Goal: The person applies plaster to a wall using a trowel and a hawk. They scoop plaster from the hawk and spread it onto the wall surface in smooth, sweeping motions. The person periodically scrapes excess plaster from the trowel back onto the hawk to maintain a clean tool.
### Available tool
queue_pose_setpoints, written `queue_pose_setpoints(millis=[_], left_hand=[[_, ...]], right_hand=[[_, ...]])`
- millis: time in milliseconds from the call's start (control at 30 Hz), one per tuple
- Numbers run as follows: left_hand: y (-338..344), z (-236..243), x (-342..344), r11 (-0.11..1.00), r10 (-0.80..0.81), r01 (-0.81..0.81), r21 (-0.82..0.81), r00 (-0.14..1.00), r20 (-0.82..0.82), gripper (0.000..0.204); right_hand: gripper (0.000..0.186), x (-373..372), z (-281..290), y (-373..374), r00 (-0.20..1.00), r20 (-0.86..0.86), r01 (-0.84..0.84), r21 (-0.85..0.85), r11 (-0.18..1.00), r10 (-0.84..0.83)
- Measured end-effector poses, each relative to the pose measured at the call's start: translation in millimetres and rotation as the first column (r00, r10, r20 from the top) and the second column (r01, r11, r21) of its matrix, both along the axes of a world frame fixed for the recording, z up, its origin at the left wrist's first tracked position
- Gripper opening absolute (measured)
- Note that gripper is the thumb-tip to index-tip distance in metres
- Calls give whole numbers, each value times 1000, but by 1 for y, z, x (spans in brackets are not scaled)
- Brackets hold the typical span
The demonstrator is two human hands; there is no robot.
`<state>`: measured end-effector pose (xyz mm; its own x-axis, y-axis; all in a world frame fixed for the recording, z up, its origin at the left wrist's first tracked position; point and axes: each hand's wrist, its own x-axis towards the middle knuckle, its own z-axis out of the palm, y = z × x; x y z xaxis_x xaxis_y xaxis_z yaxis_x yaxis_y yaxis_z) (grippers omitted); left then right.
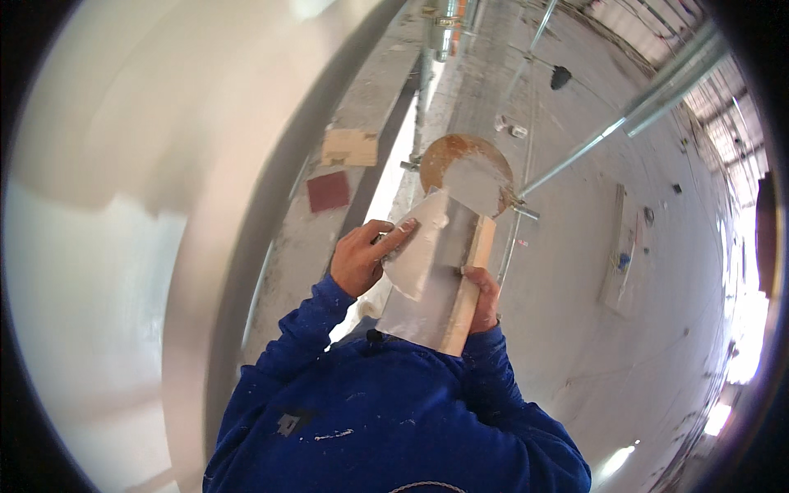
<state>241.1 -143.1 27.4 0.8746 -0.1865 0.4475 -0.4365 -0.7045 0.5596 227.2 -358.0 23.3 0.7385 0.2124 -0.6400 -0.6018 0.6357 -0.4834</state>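
My right hand (483, 297) grips the wooden edge of a wide plastering blade (415, 322), its thumb on the flat grey metal. The blade lies tilted in front of my chest. Over its left part lies a pale triangular scraper (417, 246) smeared with white plaster, thicker along its right edge. My left hand (362, 253) is closed at the scraper's left side, with the index finger stretched along its top and the other fingers curled. Any handle of the scraper is hidden by that hand. Just beyond the tools stands a round brown bucket (436, 158) with whitish plaster in it.
A smooth pale curved wall (107, 205) fills the left. On the plank (283, 271) beside it lie a dark red square pad (328, 191) and a tan board piece (350, 147). Metal scaffold poles (575, 160) cross at right, above a grey floor (567, 271) far below.
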Motion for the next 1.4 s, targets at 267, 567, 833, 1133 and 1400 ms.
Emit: queue_pose_setpoints(millis=[267,567,833,1133,1400], left_hand=[[-66,-72,67,961,-103,203,188,893,-439,65],[-73,-167,85,981,133,-189,-46,823,-552,13],[-81,-213,159,937,204,-339,-83,724,-658,15],[-80,-250,281,970,26,-220,-105,523,-852,17],[-161,-260,375,954,-292,58,-294,399,-869,19]], right_hand=[[39,19,-32,-154,821,358,533,-200,822,-445],[43,23,68,-334,420,823,739,-64,671,-383],[38,69,71,-371,267,949,319,76,945,-167],[30,4,-279,-316,804,-418,-382,-908,170,-423],[20,-17,-173,-312,585,136,282,-958,43,-799]])
